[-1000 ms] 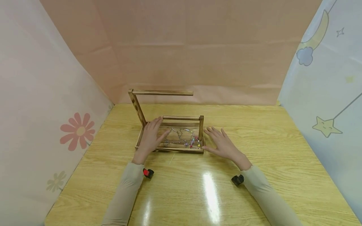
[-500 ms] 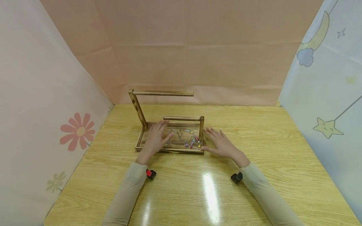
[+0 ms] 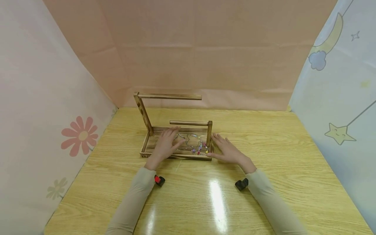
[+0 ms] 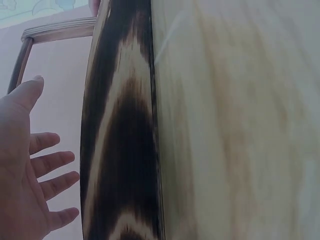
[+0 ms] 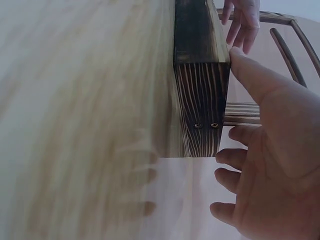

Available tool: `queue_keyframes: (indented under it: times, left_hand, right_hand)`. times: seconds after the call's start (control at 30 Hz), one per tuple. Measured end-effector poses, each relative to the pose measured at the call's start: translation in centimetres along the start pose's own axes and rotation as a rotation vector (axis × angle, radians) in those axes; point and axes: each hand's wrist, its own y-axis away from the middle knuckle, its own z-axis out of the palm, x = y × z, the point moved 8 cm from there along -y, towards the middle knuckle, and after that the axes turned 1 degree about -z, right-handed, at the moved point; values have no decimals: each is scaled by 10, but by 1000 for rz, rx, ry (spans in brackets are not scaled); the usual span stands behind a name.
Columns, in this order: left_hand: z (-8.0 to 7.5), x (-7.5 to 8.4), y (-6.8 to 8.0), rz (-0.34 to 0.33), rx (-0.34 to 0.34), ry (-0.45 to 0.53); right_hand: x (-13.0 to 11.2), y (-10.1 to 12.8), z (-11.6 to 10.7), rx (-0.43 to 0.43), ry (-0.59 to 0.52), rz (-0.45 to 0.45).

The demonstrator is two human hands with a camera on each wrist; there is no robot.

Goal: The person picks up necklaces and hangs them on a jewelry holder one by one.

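A dark-grained wooden tray point(image 3: 175, 156) stands on the table, carrying a tall post with a long bar point(image 3: 169, 96) and a shorter post with a low bar point(image 3: 189, 123). Thin chains with coloured beads point(image 3: 194, 144) lie tangled in its right half. My left hand point(image 3: 166, 144) is spread over the tray's middle with straight fingers, its tips at the chains. The right hand point(image 3: 227, 149) lies flat on the table against the tray's right end, thumb near the front corner. In the left wrist view the open left hand point(image 4: 31, 172) is beside the tray's front rail point(image 4: 120, 150). In the right wrist view the right hand point(image 5: 272, 150) is by the tray's end point(image 5: 200, 102).
The light wooden table point(image 3: 264, 147) is walled by a peach paper backdrop point(image 3: 194, 49), a flower-printed sheet point(image 3: 44, 107) on the left and a star-and-moon sheet point(image 3: 337, 98) on the right. Small cameras sit on each wrist point(image 3: 160, 180) point(image 3: 241, 184).
My left hand has slid right from the tray's left end to its middle, toward the chains. The right hand has moved slightly left, up to the tray's right end.
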Motion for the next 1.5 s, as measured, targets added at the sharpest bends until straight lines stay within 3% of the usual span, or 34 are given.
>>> queue_keyframes:
  times: [0.3, 0.6, 0.87, 1.03, 1.27, 1.5]
  left_hand:
    - [9, 5, -4, 4, -30, -17]
    - [22, 15, -7, 6, -104, 60]
    - [24, 28, -11, 29, -104, 86]
    - [32, 33, -14, 33, -143, 83]
    - [39, 44, -17, 93, -173, 72]
    - [45, 49, -16, 81, -206, 59]
  right_hand:
    - [4, 0, 4, -19, -8, 5]
    - [3, 0, 6, -57, -34, 11]
    - [4, 0, 5, -61, -26, 15]
    - [5, 0, 3, -58, -17, 17]
    - [4, 0, 2, -49, -14, 22]
    - [6, 0, 5, -47, -3, 24]
